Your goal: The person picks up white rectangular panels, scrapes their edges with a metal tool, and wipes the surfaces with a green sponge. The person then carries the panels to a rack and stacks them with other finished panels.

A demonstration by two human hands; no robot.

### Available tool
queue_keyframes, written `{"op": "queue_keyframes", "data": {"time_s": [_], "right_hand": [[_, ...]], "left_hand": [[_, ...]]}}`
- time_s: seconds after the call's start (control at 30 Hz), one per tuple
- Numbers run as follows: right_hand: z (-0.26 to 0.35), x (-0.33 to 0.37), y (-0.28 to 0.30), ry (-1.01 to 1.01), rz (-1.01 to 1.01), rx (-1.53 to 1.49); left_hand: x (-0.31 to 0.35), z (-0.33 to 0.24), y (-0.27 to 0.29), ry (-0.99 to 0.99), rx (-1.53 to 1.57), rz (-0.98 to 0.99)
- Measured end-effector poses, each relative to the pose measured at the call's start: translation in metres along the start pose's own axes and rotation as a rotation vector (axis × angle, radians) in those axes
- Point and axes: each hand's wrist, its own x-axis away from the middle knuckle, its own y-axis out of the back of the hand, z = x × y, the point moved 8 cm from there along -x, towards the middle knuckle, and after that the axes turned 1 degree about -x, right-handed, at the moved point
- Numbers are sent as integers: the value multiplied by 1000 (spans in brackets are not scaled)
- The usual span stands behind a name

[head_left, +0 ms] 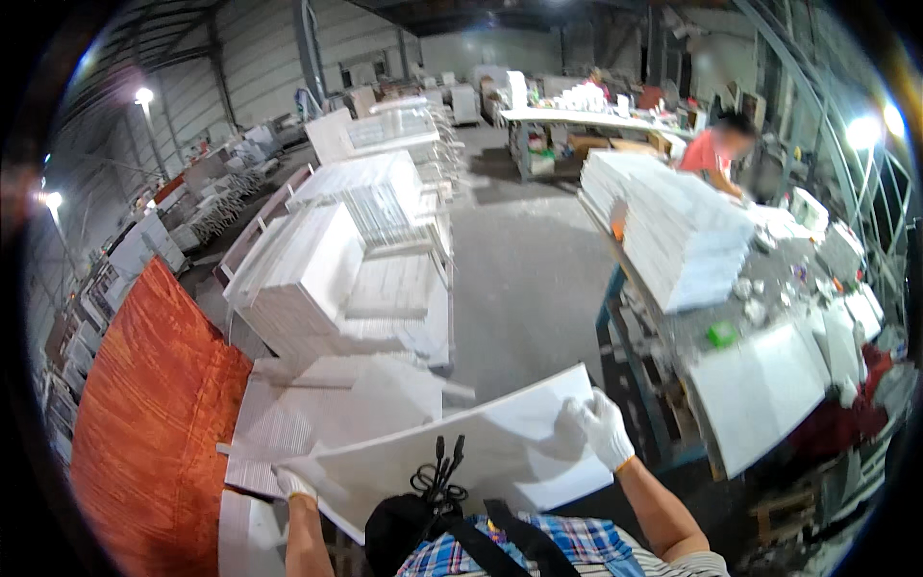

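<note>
A factory hall: corrugated metal walls (250, 48), concrete floor (524, 279), stacks of white panels (327, 279) and a cluttered workbench (769, 317).

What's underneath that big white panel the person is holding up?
Beneath the white panel, held by the left hand and right hand, stacks of white slabs show past its upper edge. Whatever lies directly below the panel is covered.

The person wears white knit work gloves, the left glove (294, 484) at seven o'clock and the right glove (604, 428) at five o'clock, its cuff edged in orange. Forearms are bare. A blue, red and white plaid shirt (567, 550) sits at six o'clock, crossed by black straps (508, 539), with black cables (437, 471) looped above.
</note>
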Motion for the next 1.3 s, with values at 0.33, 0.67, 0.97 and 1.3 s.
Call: {"op": "queue_keyframes", "data": {"time_s": [0.33, 0.67, 0.97, 1.3], "right_hand": [[7, -223, -20, -4, 75, 118], [-54, -402, 33, -27, -64, 109], [-108, -628, 106, -135, -105, 57], [-103, -856, 125, -46, -92, 19]], "left_hand": [[-67, 57, -113, -13, -160, -844], [-276, 130, -172, -78, -170, -455], [-306, 230, -545, -103, -382, -453], [-454, 327, -671, 152, -445, -246]]}}
